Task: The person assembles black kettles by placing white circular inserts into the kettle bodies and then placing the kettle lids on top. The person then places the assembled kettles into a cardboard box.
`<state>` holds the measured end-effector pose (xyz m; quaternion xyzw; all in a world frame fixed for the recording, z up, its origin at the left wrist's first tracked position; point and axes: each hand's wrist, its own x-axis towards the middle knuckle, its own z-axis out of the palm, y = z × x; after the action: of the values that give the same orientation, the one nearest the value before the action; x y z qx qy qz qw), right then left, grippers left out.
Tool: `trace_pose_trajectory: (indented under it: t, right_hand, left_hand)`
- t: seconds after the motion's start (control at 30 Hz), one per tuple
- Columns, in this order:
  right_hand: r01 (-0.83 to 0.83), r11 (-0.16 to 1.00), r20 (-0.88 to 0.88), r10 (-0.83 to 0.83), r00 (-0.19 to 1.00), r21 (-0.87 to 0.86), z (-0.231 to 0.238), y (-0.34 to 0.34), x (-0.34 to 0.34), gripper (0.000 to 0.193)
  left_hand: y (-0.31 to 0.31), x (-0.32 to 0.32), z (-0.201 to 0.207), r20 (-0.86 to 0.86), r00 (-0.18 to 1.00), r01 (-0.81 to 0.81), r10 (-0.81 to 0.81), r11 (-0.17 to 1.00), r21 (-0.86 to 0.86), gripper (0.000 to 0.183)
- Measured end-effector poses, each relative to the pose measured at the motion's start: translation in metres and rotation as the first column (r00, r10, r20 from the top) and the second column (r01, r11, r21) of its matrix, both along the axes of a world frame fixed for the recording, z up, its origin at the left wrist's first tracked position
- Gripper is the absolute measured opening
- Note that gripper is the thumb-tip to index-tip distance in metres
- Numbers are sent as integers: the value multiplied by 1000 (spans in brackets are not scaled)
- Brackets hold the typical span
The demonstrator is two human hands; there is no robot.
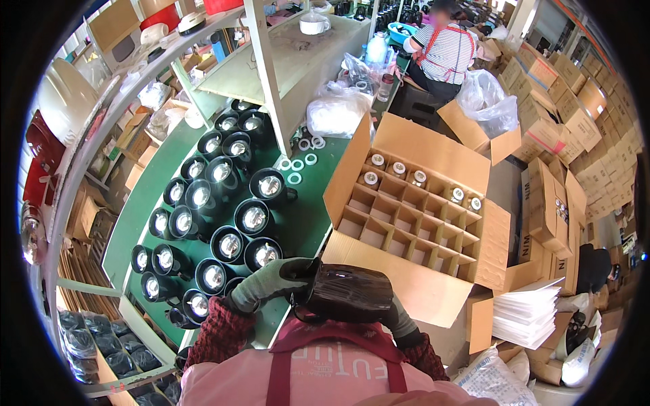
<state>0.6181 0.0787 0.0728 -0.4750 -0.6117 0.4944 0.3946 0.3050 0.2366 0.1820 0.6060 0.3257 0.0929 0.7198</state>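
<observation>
A glossy black jug (pixel 353 292) lies on its side in front of my chest, between my two hands. My left hand (pixel 271 283), in a grey-green glove, is closed on its left end, near the handle. My right hand (pixel 403 321), gloved too, presses against the right end; its fingers are partly hidden by the jug. Left of me, several similar black jugs (pixel 254 218) crowd the green table (pixel 313 203), their open round ends showing shiny silver insides. Ahead to the right stands an open carton (pixel 423 150) with cardboard dividers; a few cells hold silvery round-topped pieces (pixel 420 177).
White rings (pixel 294 178) lie by a shelf post (pixel 267 81). Clear plastic bags (pixel 338 111) sit beyond. White sheets (pixel 527 311) are stacked at right, near piled cartons (pixel 545 203). A person (pixel 443 51) in a striped top sits at the back.
</observation>
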Motion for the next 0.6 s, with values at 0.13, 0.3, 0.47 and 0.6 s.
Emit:
trace_pose_trajectory:
  t: [0.13, 0.3, 0.47, 0.6]
  right_hand:
    - [-11, 999, -27, 10, 1000, -43, -3, -7, 1, 43]
    - [-9, 997, -46, 5, 999, -81, -9, -12, 3, 43]
    - [20, 997, -39, -24, 999, -79, -15, -3, 11, 43]
    - [94, 979, -63, -107, 992, -181, -31, -13, 33, 43]
  left_hand:
    - [-2, 8, 23, 0, 1000, 27, -27, 999, -29, 59]
    - [-1, 13, 21, -114, 991, 105, -71, 938, 329, 49]
    - [-4, 14, 15, -104, 988, 153, -113, 775, 613, 65]
    - [-23, 17, -18, -136, 985, 2, 107, 778, 628, 56]
